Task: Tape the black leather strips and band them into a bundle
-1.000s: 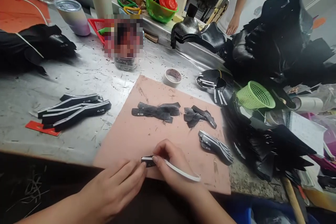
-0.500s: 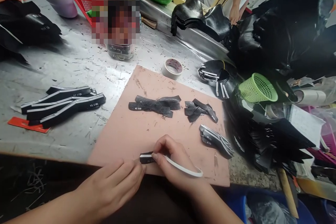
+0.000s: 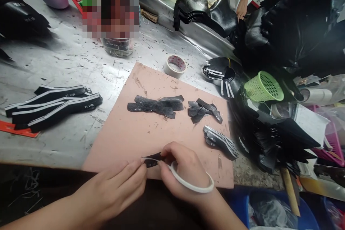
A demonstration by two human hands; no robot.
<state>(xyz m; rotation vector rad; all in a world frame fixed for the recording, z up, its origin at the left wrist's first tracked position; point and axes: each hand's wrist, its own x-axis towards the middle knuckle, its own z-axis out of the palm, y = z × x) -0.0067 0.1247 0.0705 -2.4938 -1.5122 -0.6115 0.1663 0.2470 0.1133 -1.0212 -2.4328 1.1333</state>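
Observation:
Near the front edge of a pinkish board [image 3: 121,133], both hands pinch one small black leather strip [image 3: 151,164] with printed marks. My left hand [image 3: 118,183] grips its left end, fingers pressed together. At the other end my right hand [image 3: 183,169] closes thumb and forefinger on it; a gap shows between two dark edges there. A narrow roll of white tape [image 3: 192,188] hangs around my right hand, by the palm. Loose black strips [image 3: 156,107] and shorter black pieces [image 3: 205,110] lie farther up the board. White-edged strips [image 3: 219,142] form a stack at its right.
More white-edged strips [image 3: 59,104] lie on the metal table at left. A masking tape roll [image 3: 175,66] sits behind the board. Black leather piles [image 3: 272,140] and a green basket [image 3: 264,86] crowd the right. Another person's hand [image 3: 241,9] is at the back.
The view has shifted slightly. The white line on the held strip no longer shows, and the strip's edges now stand apart near my right fingers. The tape loop at my right hand looks wider.

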